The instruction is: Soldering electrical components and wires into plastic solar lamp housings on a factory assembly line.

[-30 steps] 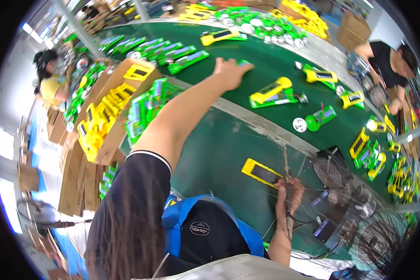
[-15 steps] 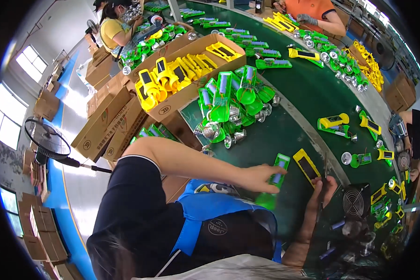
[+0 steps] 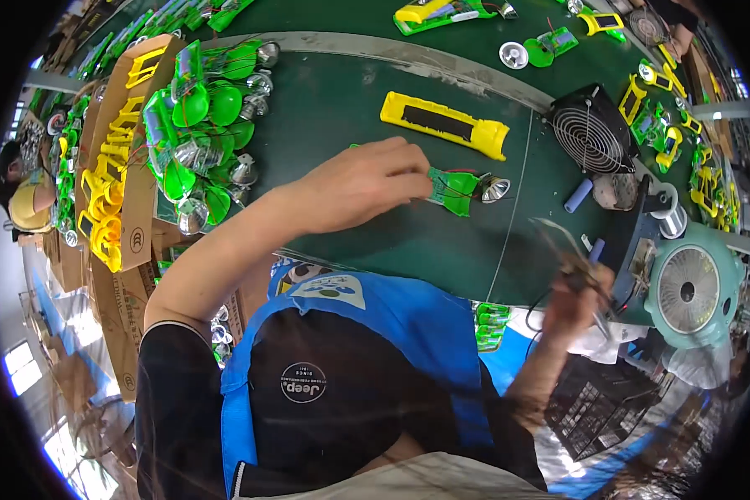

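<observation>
— Where's the piece?
— Your left hand (image 3: 367, 185) pinches the green part (image 3: 454, 192) on the table (image 3: 408, 242); your right hand (image 3: 577, 293) grips a tool, blurred.
— Progress?
— Seemingly early: yellow cover (image 3: 444, 125) still unfitted.

left hand (image 3: 367, 185): extended, fingers pinched | right hand (image 3: 577, 298): raised, fingers closed
</observation>
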Demonstrator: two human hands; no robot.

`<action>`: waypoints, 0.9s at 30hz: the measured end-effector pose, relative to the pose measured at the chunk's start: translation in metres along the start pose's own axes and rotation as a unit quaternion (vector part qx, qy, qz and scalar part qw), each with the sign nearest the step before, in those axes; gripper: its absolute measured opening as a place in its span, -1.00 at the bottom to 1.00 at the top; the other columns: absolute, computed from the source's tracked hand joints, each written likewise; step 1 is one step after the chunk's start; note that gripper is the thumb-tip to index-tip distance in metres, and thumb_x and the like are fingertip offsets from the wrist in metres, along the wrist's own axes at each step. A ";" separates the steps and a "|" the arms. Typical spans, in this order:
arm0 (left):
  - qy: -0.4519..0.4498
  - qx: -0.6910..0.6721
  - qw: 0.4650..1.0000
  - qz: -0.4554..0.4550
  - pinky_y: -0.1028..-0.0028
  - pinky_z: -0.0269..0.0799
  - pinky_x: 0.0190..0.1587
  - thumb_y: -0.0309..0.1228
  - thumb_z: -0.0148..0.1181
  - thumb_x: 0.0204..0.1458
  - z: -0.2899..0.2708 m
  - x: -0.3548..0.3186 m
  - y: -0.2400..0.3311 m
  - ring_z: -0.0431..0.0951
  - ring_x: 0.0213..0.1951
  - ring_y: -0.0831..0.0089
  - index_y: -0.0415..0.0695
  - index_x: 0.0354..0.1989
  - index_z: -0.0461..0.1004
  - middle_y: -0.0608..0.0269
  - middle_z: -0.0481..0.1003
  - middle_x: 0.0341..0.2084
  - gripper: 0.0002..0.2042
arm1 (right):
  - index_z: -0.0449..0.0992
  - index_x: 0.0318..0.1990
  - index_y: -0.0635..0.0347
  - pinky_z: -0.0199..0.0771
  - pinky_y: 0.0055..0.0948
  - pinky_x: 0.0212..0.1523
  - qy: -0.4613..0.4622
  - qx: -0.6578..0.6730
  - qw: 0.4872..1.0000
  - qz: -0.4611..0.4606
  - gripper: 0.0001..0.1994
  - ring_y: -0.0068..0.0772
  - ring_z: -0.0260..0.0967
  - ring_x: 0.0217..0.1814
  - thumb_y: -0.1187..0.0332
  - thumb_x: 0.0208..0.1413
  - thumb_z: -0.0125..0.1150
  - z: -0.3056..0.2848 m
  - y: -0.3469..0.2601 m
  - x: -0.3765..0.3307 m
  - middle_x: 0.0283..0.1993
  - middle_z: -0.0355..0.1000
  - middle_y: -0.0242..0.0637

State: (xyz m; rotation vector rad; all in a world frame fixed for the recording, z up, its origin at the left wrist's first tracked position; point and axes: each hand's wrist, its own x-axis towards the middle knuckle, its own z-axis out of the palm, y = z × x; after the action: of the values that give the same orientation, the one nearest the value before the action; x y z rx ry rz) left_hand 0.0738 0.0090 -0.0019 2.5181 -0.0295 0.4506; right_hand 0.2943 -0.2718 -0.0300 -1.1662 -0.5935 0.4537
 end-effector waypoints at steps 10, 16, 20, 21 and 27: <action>0.097 -0.253 0.936 -0.223 0.55 0.23 -0.53 -0.60 0.28 -0.06 0.037 0.018 0.000 0.33 -0.57 0.60 -0.21 -0.33 0.47 0.31 0.42 -0.58 -0.86 | 0.42 -0.40 0.20 0.26 -0.04 0.11 -0.141 -0.429 0.855 -0.256 -0.79 -0.36 0.44 -0.44 0.28 0.01 0.28 0.060 -0.014 0.022 -0.49 0.46 -0.31; 0.138 -0.113 0.978 -0.110 0.43 0.40 -0.45 -0.70 0.22 -0.15 0.041 0.013 -0.006 0.45 -0.45 0.35 -0.22 -0.42 0.38 0.22 0.42 -0.34 -0.83 | 0.32 -0.27 0.22 0.11 0.01 0.24 -0.060 -0.202 0.976 -0.049 -0.69 -0.45 0.38 -0.46 0.16 0.11 0.19 0.052 0.005 0.008 -0.54 0.41 -0.28; 0.159 -0.015 0.979 -0.129 0.40 0.43 -0.41 -0.72 0.21 -0.24 0.041 0.008 0.006 0.47 -0.40 0.26 -0.20 -0.44 0.38 0.21 0.41 -0.30 -0.79 | 0.33 -0.23 0.29 0.20 -0.31 0.15 0.013 -0.109 0.989 0.100 -0.68 -0.46 0.38 -0.46 0.17 0.14 0.16 0.069 0.041 -0.015 -0.57 0.45 -0.21; 0.157 -0.007 0.979 -0.131 0.40 0.44 -0.41 -0.72 0.21 -0.25 0.042 0.007 0.007 0.47 -0.39 0.25 -0.19 -0.45 0.38 0.21 0.41 -0.30 -0.79 | 0.34 -0.23 0.30 0.21 -0.32 0.15 -0.021 -0.140 0.988 0.059 -0.70 -0.49 0.37 -0.45 0.21 0.15 0.17 0.071 0.043 -0.014 -0.55 0.47 -0.21; 0.110 0.046 0.979 -0.166 0.29 0.42 -0.27 -0.70 0.22 -0.26 0.044 0.012 0.011 0.44 -0.28 0.17 -0.20 -0.48 0.31 0.16 0.37 -0.33 -0.78 | 0.34 -0.28 0.28 0.06 -0.13 0.32 -0.047 -0.174 0.981 0.072 -0.79 -0.55 0.38 -0.43 0.31 0.12 0.16 0.073 0.045 -0.012 -0.57 0.48 -0.22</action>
State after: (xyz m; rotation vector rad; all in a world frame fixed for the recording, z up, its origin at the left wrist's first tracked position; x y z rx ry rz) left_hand 0.0976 -0.0233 -0.0259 2.4802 0.4984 0.5982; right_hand 0.2370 -0.2123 -0.0550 -1.5341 -0.6908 0.5442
